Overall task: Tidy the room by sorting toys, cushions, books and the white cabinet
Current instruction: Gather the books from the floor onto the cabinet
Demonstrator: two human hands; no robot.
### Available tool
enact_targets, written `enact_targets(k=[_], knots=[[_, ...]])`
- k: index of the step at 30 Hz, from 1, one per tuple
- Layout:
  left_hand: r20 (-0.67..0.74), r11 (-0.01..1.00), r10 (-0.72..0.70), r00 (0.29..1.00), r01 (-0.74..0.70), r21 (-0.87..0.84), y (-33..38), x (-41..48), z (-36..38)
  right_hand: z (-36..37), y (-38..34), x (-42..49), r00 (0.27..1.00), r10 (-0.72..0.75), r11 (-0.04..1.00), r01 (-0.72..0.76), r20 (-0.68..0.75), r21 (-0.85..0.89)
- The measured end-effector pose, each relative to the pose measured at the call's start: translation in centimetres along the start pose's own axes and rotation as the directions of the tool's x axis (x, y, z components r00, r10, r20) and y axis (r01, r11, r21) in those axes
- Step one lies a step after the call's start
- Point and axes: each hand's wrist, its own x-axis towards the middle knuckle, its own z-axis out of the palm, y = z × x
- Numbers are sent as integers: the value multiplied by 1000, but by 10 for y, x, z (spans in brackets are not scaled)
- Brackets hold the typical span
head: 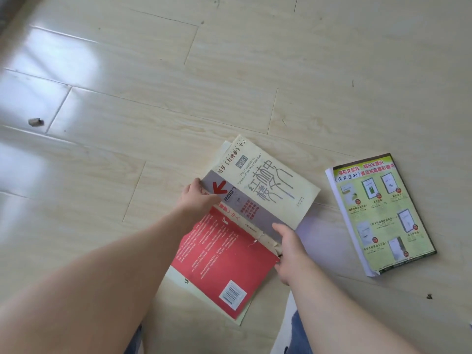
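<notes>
And there was the paperback book (268, 185), splayed open cover-up on the pale wood floor (153, 72), cream front cover on the far side, red back cover (224, 259) on the near side, right in the middle of the view. The left hand (198, 198) pinched the far-left end of the spine region, thumb on top of the grey band. The right hand (288, 254) gripped the near-right end, thumb on the cover and fingers apparently tucked beneath (they were hidden, so that part is a guess). Both hands, then, were closed on the same book. This one looked light and floppy, a soft cover that would sag if lifted by a single corner. Its spine (265, 238) was frayed and split near the right hand, so it seemed fragile there. The safer hold, by my reading, was to close it first and carry it by the whole block of pages, not by the torn cover. To the right, well apart, a green-covered magazine (380, 213) lay flat on the floor, thick, with a glossy cover that might slide. A small scrap (35, 121) sat far off to the left.
</notes>
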Motion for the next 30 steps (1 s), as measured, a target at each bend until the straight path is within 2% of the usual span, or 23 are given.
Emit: enact_targets(k=[4,9,14,17,20,23,27,28,30], knots=[[-75,992,-107,991,111,55,1,0,-9,1,-3,-13,999,40,999,-40,-30,-16],[29,953,-296,955,297,-60,-7,-3,-21,0,-4,-14,1000,-4,1000,5,-27,31],[59,923,-350,935,355,-146,-6,-13,-30,9,-8,-14,976,-131,991,136,-173,18],[18,910,-359,933,355,-213,5,-20,-35,12,-29,-24,944,-282,954,294,-171,51],[-88,902,-287,954,238,-359,24,-20,-42,20,-51,-40,908,-375,910,399,-187,113],[-241,883,-112,964,-14,-468,46,-19,-55,31,-73,-55,854,-481,835,515,-197,194],[-497,725,71,865,-386,-570,72,-27,-71,46,-93,-70,772,-609,699,630,-182,339],[-518,683,67,853,-418,-599,74,-27,-72,49,-94,-71,762,-623,682,639,-175,357],[-467,633,15,884,-370,-680,64,-19,-73,53,-89,-70,782,-603,705,615,-158,354]])
